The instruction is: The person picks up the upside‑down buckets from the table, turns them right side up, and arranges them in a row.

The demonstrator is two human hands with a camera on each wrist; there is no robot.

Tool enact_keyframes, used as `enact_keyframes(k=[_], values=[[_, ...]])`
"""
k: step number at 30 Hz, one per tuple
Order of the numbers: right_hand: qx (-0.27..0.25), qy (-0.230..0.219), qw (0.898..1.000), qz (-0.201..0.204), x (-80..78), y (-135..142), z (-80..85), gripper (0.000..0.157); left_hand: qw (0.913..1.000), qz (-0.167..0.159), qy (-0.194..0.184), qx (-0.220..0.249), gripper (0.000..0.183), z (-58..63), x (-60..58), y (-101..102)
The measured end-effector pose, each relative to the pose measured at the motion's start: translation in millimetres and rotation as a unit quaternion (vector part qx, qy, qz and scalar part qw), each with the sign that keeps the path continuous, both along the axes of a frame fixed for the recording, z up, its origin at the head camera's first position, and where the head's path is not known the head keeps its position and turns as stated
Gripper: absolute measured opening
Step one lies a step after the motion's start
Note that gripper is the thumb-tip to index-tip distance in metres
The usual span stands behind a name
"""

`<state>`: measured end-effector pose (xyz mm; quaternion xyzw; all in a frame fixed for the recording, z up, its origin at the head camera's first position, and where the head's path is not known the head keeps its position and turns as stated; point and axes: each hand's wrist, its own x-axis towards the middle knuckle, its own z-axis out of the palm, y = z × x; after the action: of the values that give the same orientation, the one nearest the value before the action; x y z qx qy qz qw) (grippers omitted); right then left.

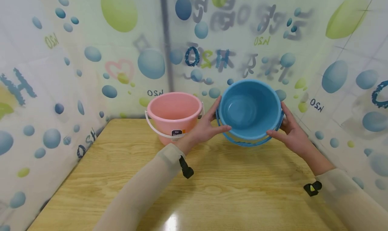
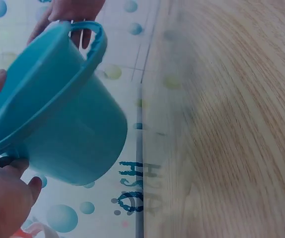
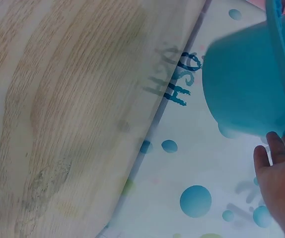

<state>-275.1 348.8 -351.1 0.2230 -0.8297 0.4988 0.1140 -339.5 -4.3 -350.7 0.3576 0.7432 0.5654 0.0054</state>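
A blue plastic bucket (image 1: 250, 109) is held up off the table, its mouth tipped toward the head camera. On its left side my left hand (image 1: 206, 127) grips it, thumb at the rim and fingers around the outer wall. My right hand (image 1: 293, 136) holds the opposite side in a like way, thumb over the rim. The bucket's blue handle (image 1: 247, 144) hangs below the rim. In the left wrist view the tilted bucket (image 2: 78, 129) shows its side and base. Right fingertips touch the bucket wall (image 3: 247, 84) in the right wrist view.
A pink bucket (image 1: 163, 123) with a white handle and a dark label stands on the wooden table (image 1: 212, 194), left of the blue one and partly behind my left forearm. Patterned curtain walls (image 1: 121, 49) with blue and green spots enclose the table's back and sides.
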Motion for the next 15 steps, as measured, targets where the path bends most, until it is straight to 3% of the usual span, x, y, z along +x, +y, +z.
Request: enact_keyframes(k=[9,15], values=[[0.003,0.023,1.0,0.003,-1.4,2.5,0.8,0.108,0.9996,0.013,0.021,-0.015,0.117,0.0,0.3,-2.0],[0.022,0.041,0.999,-0.021,-5.5,1.1,2.4,0.103,0.9998,0.018,0.009,-0.01,0.114,1.8,-1.0,-1.3]])
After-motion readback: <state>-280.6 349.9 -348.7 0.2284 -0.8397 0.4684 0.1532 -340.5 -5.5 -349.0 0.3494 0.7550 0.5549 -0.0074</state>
